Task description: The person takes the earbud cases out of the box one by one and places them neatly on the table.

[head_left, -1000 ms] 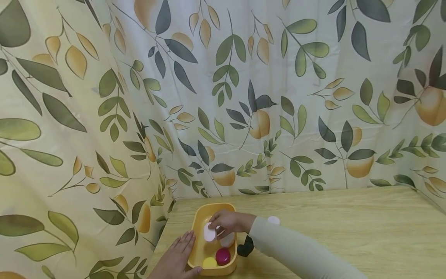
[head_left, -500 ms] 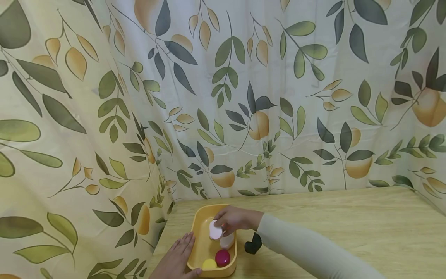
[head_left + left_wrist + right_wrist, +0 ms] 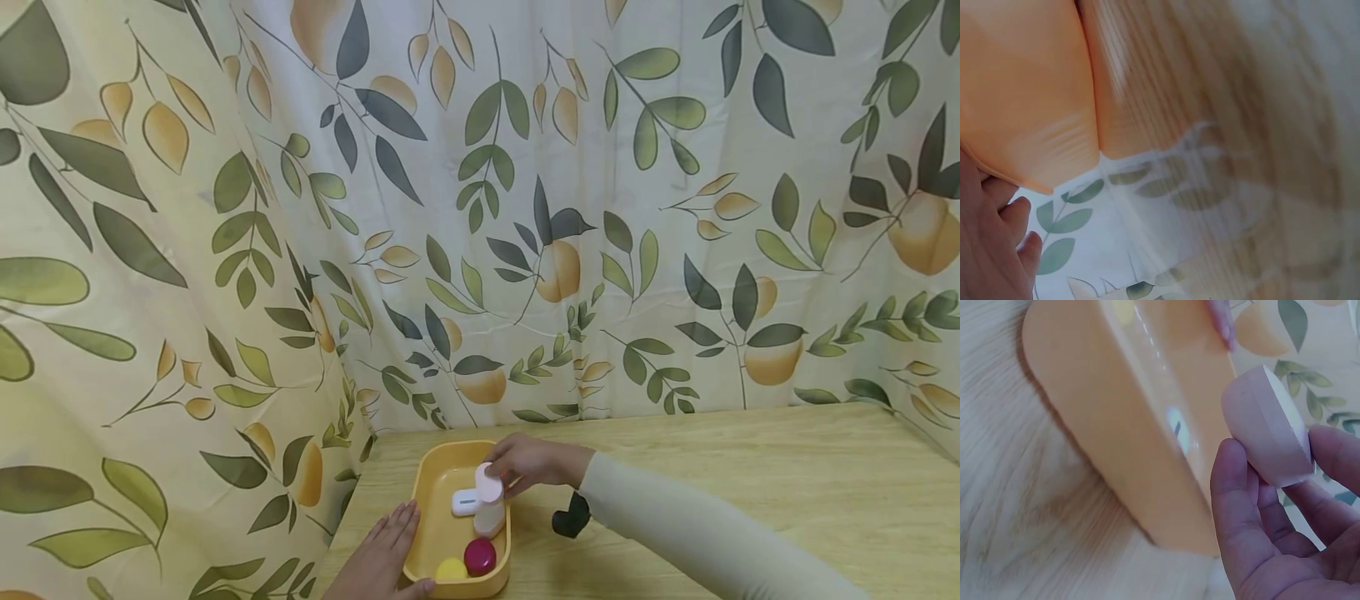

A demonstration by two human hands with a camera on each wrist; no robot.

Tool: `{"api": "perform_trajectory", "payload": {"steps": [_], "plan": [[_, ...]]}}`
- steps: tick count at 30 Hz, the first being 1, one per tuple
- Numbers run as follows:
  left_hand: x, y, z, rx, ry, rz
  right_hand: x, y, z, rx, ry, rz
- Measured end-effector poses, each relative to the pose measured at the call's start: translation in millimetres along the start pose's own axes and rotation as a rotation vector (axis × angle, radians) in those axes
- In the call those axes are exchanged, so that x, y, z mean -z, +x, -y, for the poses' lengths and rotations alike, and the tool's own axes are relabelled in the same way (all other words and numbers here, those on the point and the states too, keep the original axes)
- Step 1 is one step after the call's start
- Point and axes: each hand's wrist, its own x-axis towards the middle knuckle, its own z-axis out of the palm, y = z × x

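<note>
My right hand (image 3: pixel 528 462) pinches a small round pale pink case (image 3: pixel 1267 425) with a flat whitish face, close over the right rim of the yellow tray (image 3: pixel 423 492). My left hand (image 3: pixel 378 550) lies along the tray's left side, fingers straight against the rim. Inside the tray are a white oblong device (image 3: pixel 465 502) with a small dark strip, a pale rounded piece (image 3: pixel 489 522), a magenta round piece (image 3: pixel 480 556) and a yellow round piece (image 3: pixel 452 568). The held case partly overlaps the pale piece in the head view.
The tray stands on a pale wood-grain table (image 3: pixel 697 458). A leaf-and-fruit patterned curtain (image 3: pixel 480 250) hangs behind and on the left. Below the right sleeve (image 3: pixel 675 517) shows a black piece (image 3: pixel 572 517) that follows the arm.
My right hand has moved right with the pale pink case, from the tray's middle to its right rim. The white oblong device has come into view. My left hand has stayed still.
</note>
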Motion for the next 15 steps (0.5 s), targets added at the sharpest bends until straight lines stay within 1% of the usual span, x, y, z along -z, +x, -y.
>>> {"api": "perform_trajectory", "payload": {"steps": [10,15], "plan": [[-1.2,0.5,0.3,0.007,-0.009,-0.004,26.2,-11.4,-13.9,-0.026,0.001,-0.047],[0.5,0.5,0.2,0.025,-0.019,0.029,34.5,-16.6,-18.2,-0.033,0.012,-0.060]]}}
